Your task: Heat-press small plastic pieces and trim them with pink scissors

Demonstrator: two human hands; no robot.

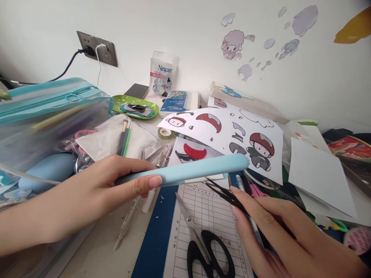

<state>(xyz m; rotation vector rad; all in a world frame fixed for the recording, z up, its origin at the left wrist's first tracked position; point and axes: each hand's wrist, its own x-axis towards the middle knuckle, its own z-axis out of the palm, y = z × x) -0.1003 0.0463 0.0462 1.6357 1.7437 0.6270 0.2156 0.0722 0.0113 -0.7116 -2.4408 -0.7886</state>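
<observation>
My left hand is closed around a long light blue tool with a rounded tip, holding it level over the desk. I cannot tell exactly what kind of tool it is; a thin lower part shows beneath its body. Black tweezers are pinched between the thumb and fingers of my right hand, their points close under the tool's far end. Whether the points grip anything is too small to make out. Below lie black-handled scissors on a printed grid sheet.
A sheet of cartoon cutouts and red and black pieces lie behind. At left stands a clear zip bag, near a green tray and pens. A blank white card is at right, before the wall.
</observation>
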